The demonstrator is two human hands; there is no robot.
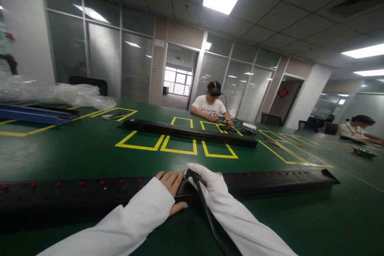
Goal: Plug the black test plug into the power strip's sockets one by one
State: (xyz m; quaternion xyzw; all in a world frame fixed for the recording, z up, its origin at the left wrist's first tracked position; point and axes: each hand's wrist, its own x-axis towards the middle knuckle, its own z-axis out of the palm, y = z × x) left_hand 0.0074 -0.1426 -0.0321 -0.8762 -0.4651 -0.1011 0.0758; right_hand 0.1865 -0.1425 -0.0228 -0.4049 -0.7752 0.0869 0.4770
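Note:
A long black power strip (270,182) with red buttons runs across the table in front of me. My left hand (172,187) is bare and rests on its middle, fingers stretched over the top and thumb spread along the near side. Beside it, my right hand (207,178) in a white glove is closed around a black plug (192,175) held at the strip's top face. From the plug a thick black cable (210,218) hangs toward me. Whether the plug's pins are in a socket is hidden.
A second black power strip (192,132) lies farther back on the green table (90,160), across yellow tape outlines. Blue rails (33,115) and clear plastic wrap (60,94) lie at left. One person (210,106) sits opposite, another person (357,128) at far right.

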